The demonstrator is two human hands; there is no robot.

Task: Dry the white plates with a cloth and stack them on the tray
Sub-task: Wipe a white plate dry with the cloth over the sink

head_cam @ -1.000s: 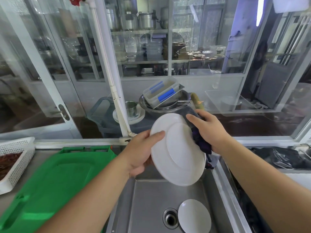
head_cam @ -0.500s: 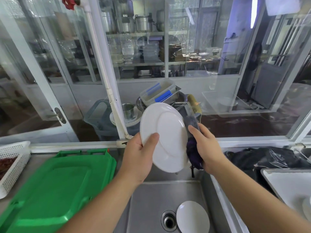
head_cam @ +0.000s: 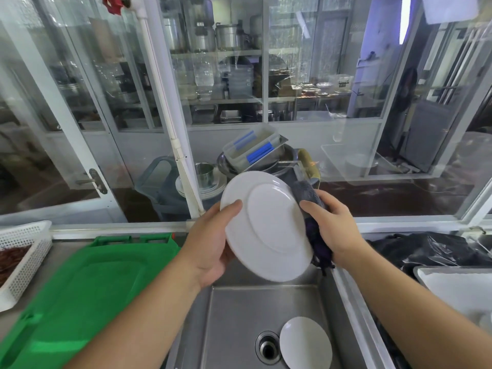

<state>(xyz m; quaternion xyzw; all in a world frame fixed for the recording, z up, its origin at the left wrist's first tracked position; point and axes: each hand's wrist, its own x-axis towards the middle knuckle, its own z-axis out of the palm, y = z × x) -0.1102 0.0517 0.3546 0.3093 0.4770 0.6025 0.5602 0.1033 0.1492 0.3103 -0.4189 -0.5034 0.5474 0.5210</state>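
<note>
Tray [head_cam: 87, 288]: one, green plastic, rectangular with rounded corners, flat on the counter left of the sink.
Sink [head_cam: 239, 310]: one, brushed steel basin with a round drain.
Plate [head_cam: 266, 225]: white, round, glossy, tilted on edge above the sink, underside facing the camera.
Second plate [head_cam: 306, 342]: white, smaller-looking, lying in the sink beside the drain.
Cloth [head_cam: 311, 209]: one, dark purple, fuzzy, bunched against the plate's right rim.
Left hand [head_cam: 210, 246]: thumb and fingers clamp the plate's left rim.
Right hand [head_cam: 332, 227]: fingers curl round the cloth, pressing it to the plate.
</note>
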